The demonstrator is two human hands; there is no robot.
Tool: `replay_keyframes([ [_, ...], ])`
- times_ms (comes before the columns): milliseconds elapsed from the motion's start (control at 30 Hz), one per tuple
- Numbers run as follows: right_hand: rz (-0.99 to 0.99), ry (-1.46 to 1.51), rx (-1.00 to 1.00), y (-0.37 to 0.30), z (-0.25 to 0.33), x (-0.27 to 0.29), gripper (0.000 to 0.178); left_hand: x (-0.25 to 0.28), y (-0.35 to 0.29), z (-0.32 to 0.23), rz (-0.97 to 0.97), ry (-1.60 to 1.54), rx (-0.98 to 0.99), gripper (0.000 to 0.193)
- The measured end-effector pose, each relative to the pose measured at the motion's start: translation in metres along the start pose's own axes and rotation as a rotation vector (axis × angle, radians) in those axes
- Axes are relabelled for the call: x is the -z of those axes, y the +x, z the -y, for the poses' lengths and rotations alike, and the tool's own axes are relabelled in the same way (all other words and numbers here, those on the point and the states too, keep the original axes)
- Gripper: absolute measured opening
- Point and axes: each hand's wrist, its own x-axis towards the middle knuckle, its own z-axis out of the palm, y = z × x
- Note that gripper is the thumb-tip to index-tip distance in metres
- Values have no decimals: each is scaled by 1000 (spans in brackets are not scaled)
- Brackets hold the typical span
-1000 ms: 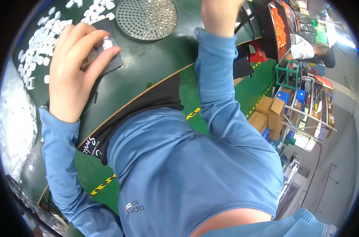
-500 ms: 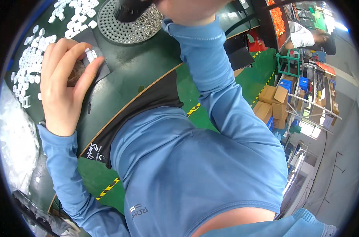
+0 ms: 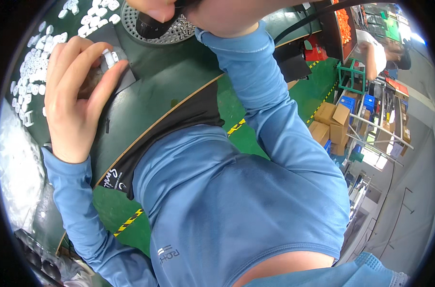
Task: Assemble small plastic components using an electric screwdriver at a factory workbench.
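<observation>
My left hand (image 3: 70,103) rests over a dark square pad (image 3: 128,80) on the green table. Between its thumb and forefinger it pinches a small white plastic piece (image 3: 110,58). At the top of the picture my right hand (image 3: 222,15) is closed around a black electric screwdriver (image 3: 151,27), partly cut off by the edge. The screwdriver's dark round end is over a perforated metal dish (image 3: 130,25), hiding part of it. Small metal screws (image 3: 185,32) lie in the dish.
Many white plastic pieces (image 3: 34,64) are spread left of my left hand. Clear plastic bags (image 3: 18,167) lie at the far left. A black cable (image 3: 299,23) crosses the upper right, near a bin of orange parts (image 3: 343,26). Another person (image 3: 373,55) is beyond it.
My right hand has brought the screwdriver down and toward me over the dish, and more of its fingers show. My left hand keeps its pinch. The other person's arm has moved.
</observation>
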Motion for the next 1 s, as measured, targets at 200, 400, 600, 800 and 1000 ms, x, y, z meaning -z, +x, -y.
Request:
replay_keyframes([
  [200,64,-57,69,5,-9,2,46,2,0,1,3,-3,-9,31],
  [400,75,-32,64,8,-6,-2,46,2,0,-1,-3,11,-8,34],
  [600,84,-16,51,14,-6,-9,47,-3,1,0,-59,2,-66,35],
  [800,78,-9,19,18,-8,-17,47,-2,-1,5,-74,3,-79,34],
  [1000,77,-6,3,23,-9,-21,47,-4,0,4,-98,-11,-97,33],
])
